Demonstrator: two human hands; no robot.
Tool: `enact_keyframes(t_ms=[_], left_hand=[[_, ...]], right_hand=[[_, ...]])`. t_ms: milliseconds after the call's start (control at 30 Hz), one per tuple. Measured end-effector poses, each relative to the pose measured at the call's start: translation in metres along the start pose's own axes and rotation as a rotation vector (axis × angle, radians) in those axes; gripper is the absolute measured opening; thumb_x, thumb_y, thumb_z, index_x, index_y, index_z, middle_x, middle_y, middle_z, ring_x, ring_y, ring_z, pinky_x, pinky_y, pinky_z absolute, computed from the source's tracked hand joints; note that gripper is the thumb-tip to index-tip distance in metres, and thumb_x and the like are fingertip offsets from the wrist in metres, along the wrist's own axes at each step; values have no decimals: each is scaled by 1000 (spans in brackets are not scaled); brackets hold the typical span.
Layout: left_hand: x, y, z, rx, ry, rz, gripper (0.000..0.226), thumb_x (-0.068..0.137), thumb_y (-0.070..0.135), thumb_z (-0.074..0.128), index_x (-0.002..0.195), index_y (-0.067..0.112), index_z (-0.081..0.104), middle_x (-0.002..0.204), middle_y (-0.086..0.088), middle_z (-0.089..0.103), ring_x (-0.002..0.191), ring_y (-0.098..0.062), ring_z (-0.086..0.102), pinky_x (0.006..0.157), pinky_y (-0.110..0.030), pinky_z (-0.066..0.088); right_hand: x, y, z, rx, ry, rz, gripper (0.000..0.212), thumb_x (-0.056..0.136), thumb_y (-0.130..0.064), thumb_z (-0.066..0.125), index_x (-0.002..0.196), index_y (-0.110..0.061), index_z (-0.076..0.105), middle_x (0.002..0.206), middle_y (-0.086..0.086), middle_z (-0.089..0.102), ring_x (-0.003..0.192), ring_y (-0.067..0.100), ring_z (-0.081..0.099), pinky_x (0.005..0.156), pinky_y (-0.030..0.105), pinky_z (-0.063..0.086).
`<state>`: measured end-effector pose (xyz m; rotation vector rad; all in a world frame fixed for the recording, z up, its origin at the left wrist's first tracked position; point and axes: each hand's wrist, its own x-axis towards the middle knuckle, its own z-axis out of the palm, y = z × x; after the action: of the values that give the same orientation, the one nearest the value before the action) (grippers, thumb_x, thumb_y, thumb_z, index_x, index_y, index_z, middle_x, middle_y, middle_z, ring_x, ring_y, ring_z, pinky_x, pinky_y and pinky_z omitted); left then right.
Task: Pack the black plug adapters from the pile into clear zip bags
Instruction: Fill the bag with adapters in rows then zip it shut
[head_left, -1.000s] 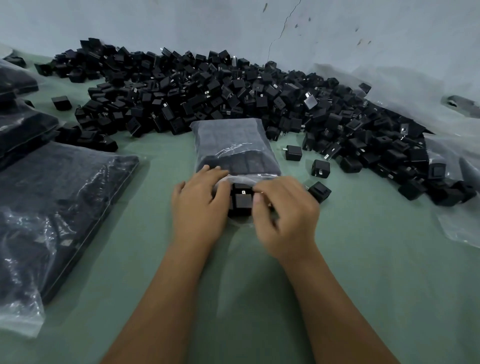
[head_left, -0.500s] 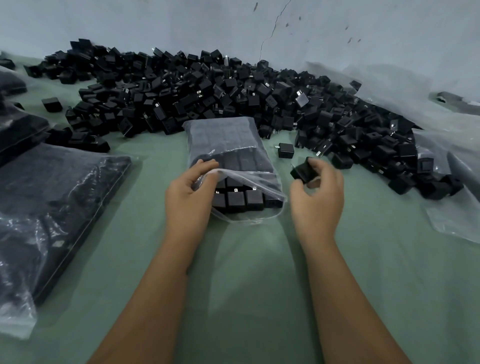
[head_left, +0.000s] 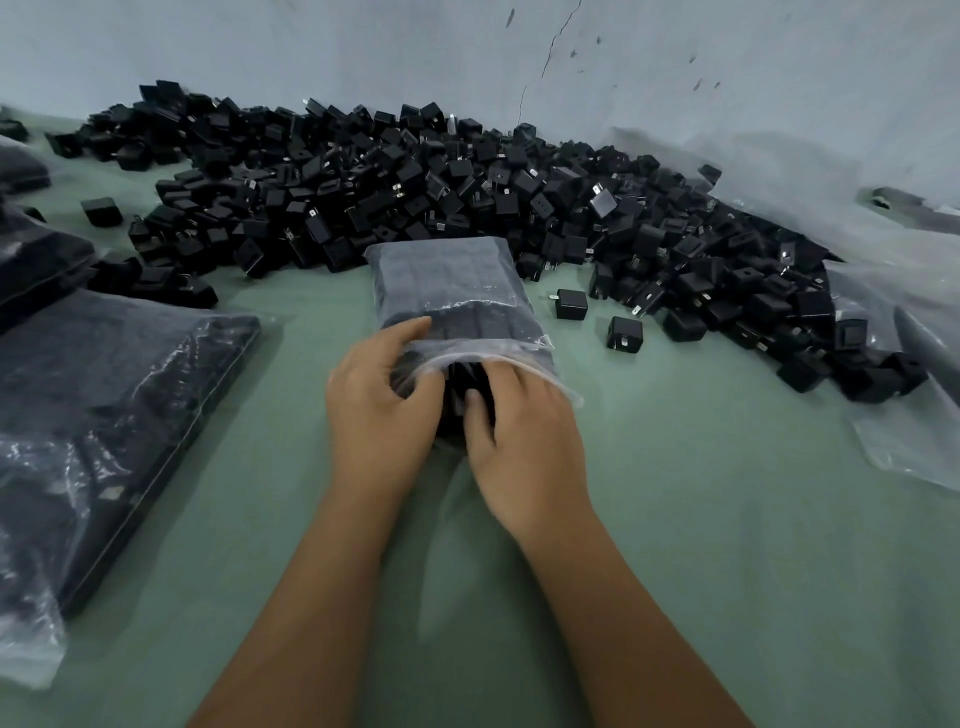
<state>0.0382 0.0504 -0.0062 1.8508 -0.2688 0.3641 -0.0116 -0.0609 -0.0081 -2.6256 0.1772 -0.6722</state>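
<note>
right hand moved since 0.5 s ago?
Yes. The right hand went left, from beside the bag's right edge to the zip bag mouth, fingers now under the flap.

Your only view is the head camera, wide-angle, looking forward and down from close above the green table, reaching back to the wall.

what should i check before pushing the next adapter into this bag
1. Bag mouth open: ok, left hand lifts the zip bag flap.
2. Right hand at the mouth: ok, fingers under the flap.
3. Adapter in right hand: cannot tell, hidden.
4. Room left in bag: cannot tell, rows reach near the mouth.
5. More stock close: ok, two loose adapters beside the bag, pile behind.
</note>
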Motion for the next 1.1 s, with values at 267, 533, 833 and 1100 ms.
enact_keyframes(t_ms=[267,533,833,1100], left_hand=[[3,-3,2,142,58,98,30,82,15,62,109,16,74,108,15,63,104,-1,53,100,-35,45],[1,-2,6,136,103,199,36,75,9,61,107,14,74,106,16,62,103,-7,57,98,-41,46],[3,-4,7,122,95,163,34,72,12,57,102,17,74,102,14,67,99,-11,60,92,-43,48],[5,-6,8,119,85,95,31,77,16,55,102,18,73,98,12,68,94,-6,57,89,-32,47]], right_hand=[[-4,-3,-1,-9,-48,-4,33,87,-31,51,115,-29,68,109,6,62,105,26,54,93,36,42],[25,-11,13,-101,-108,-33,22,94,-27,45,102,-17,62,103,10,62,99,31,55,88,41,42],[35,-19,17,-143,-168,-39,12,91,-21,39,87,-26,50,101,6,61,103,29,53,95,40,38],[34,-20,23,-137,-128,-104,17,85,-20,44,96,-21,56,97,5,60,95,28,55,88,42,42]])
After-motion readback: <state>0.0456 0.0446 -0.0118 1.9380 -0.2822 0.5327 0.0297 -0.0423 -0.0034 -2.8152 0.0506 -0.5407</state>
